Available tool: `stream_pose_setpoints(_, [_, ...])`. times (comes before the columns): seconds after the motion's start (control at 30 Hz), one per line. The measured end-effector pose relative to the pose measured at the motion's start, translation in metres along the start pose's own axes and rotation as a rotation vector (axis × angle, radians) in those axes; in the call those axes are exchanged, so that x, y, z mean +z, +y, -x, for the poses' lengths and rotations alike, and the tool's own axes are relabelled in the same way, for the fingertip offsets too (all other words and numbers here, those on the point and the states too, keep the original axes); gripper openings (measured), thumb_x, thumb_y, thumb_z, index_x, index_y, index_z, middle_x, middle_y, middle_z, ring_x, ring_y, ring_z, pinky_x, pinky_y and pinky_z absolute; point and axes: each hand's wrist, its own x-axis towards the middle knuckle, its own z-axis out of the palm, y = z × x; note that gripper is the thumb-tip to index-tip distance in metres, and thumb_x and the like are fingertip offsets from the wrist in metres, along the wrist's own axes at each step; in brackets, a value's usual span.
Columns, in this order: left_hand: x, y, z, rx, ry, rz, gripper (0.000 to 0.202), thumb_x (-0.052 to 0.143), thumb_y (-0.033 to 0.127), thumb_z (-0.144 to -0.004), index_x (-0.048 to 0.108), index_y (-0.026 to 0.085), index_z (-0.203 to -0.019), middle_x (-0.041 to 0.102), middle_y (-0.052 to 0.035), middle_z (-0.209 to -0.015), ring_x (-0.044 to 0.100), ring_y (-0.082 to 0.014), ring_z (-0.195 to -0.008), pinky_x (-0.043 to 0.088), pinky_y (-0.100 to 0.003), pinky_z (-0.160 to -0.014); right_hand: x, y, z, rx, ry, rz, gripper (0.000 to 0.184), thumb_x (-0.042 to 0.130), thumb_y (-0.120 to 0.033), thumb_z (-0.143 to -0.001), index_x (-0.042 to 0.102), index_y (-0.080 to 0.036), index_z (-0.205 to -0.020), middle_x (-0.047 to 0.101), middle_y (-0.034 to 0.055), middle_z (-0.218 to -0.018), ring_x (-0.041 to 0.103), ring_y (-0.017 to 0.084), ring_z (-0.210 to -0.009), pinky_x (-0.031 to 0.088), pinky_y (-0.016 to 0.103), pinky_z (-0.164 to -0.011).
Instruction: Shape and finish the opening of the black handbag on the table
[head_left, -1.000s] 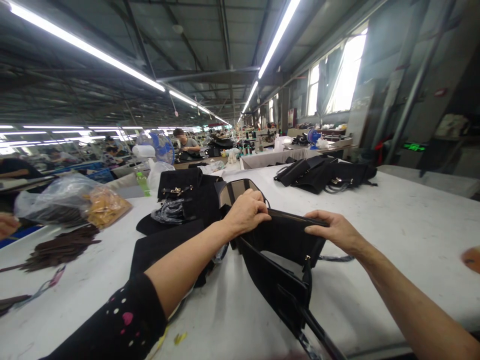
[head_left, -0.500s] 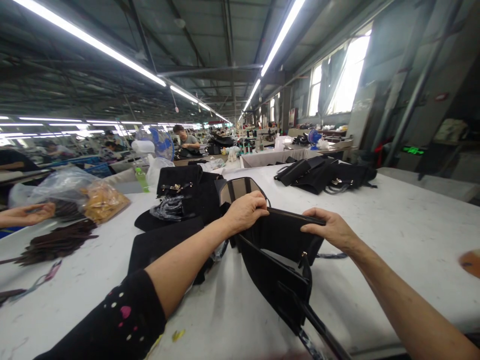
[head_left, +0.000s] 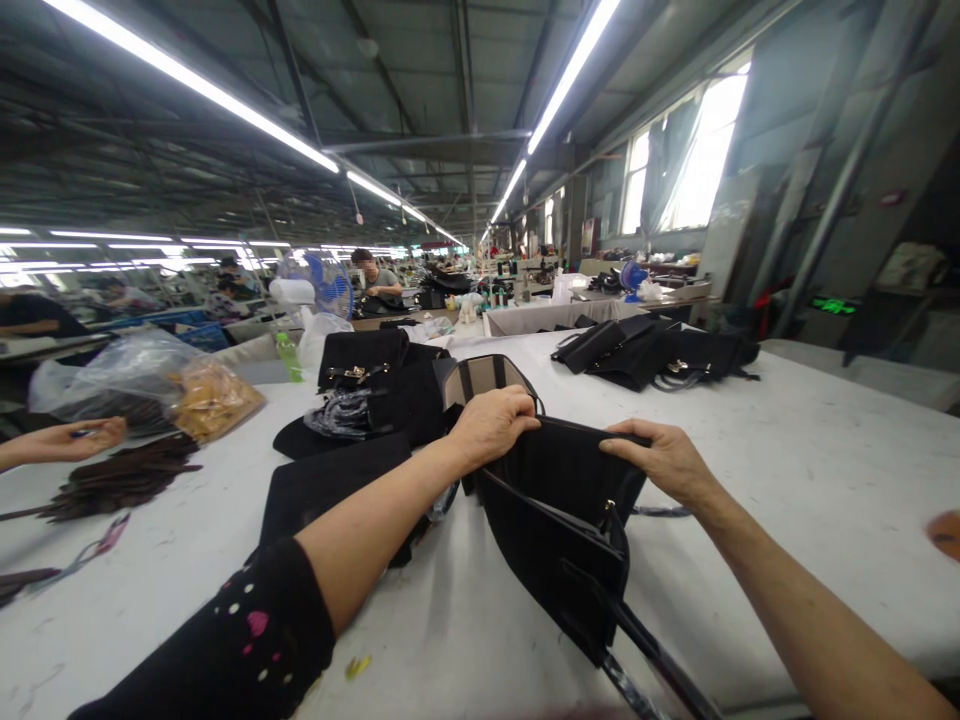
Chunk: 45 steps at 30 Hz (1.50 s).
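A black handbag (head_left: pixel 551 560) stands with its mouth spread apart on the white table, in the middle of the head view. Its far rim is pinched at the left end by my left hand (head_left: pixel 495 425) and at the right corner by my right hand (head_left: pixel 660 455). A gold zipper pull (head_left: pixel 609 507) hangs inside near the right side. Toward me the black handle (head_left: pixel 652 650) droops, partly wrapped in clear film. Behind my left hand is a beige-lined flap (head_left: pixel 484 375) with dark stripes.
Black bags (head_left: pixel 356 390) are piled left of centre, more black bags (head_left: pixel 660 350) at back right. On the left lie dark brown strips (head_left: pixel 120 480) and a plastic bag of tan pieces (head_left: pixel 217 400). Another person's hand (head_left: pixel 82 440) reaches in there. A fan (head_left: pixel 330 285) stands behind.
Both hands keep their hold on the bag's rim, and the mouth looks slightly narrower. The other person's hand at left has shifted a little right. The view has moved slightly.
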Motion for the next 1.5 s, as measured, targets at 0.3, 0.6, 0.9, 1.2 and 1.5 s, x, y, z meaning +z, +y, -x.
stream_pose_setpoints(0.3, [0.001, 0.0, -0.001, -0.028, 0.0, -0.066, 0.015, 0.06, 0.033, -0.085, 0.063, 0.02, -0.076, 0.065, 0.0022, -0.088, 0.061, -0.0148, -0.082, 0.04, -0.024, -0.068, 0.003, -0.007, 0.0, -0.073, -0.006, 0.118, 0.032, 0.063, -0.05, -0.076, 0.071, -0.02, -0.081, 0.068, -0.0004, -0.071, 0.058, 0.016, -0.067, 0.044, 0.026, -0.063])
stream_pose_setpoints(0.6, [0.001, 0.002, -0.002, -0.077, 0.0, -0.085, 0.015, 0.061, 0.035, -0.083, 0.066, 0.022, -0.078, 0.067, 0.001, -0.09, 0.061, -0.017, -0.081, 0.039, -0.026, -0.066, 0.009, -0.044, -0.023, -0.196, -0.156, 0.673, 0.024, 0.056, -0.047, -0.083, 0.071, -0.028, -0.084, 0.065, -0.0013, -0.066, 0.056, 0.016, -0.064, 0.035, 0.027, -0.059])
stream_pose_setpoints(0.9, [0.003, -0.003, 0.0, -0.123, 0.005, -0.089, 0.015, 0.062, 0.036, -0.083, 0.066, 0.022, -0.078, 0.067, 0.0012, -0.09, 0.062, -0.0176, -0.082, 0.041, -0.026, -0.067, 0.022, -0.053, -0.027, -0.203, -0.149, 0.921, 0.031, 0.045, -0.046, -0.089, 0.064, -0.024, -0.079, 0.067, 0.0047, -0.073, 0.06, 0.02, -0.07, 0.029, 0.028, -0.056])
stream_pose_setpoints(1.2, [0.004, 0.0, 0.001, -0.1, -0.007, -0.103, 0.017, 0.059, 0.038, -0.084, 0.065, 0.022, -0.08, 0.067, 0.0006, -0.09, 0.062, -0.0183, -0.084, 0.04, -0.028, -0.068, 0.048, -0.07, -0.038, -0.263, -0.153, 0.804, 0.024, 0.049, -0.036, -0.088, 0.069, -0.025, -0.081, 0.07, 0.0031, -0.075, 0.06, 0.018, -0.072, 0.033, 0.027, -0.06])
stream_pose_setpoints(1.5, [0.003, -0.001, -0.001, -0.152, 0.005, -0.023, 0.011, 0.059, 0.031, -0.082, 0.059, 0.021, -0.079, 0.063, -0.0003, -0.088, 0.061, -0.0192, -0.086, 0.043, -0.029, -0.073, 0.049, -0.074, -0.044, -0.292, -0.243, 0.776, 0.028, 0.046, -0.033, -0.09, 0.068, -0.028, -0.106, 0.073, 0.0035, -0.093, 0.064, 0.019, -0.087, 0.037, 0.027, -0.068])
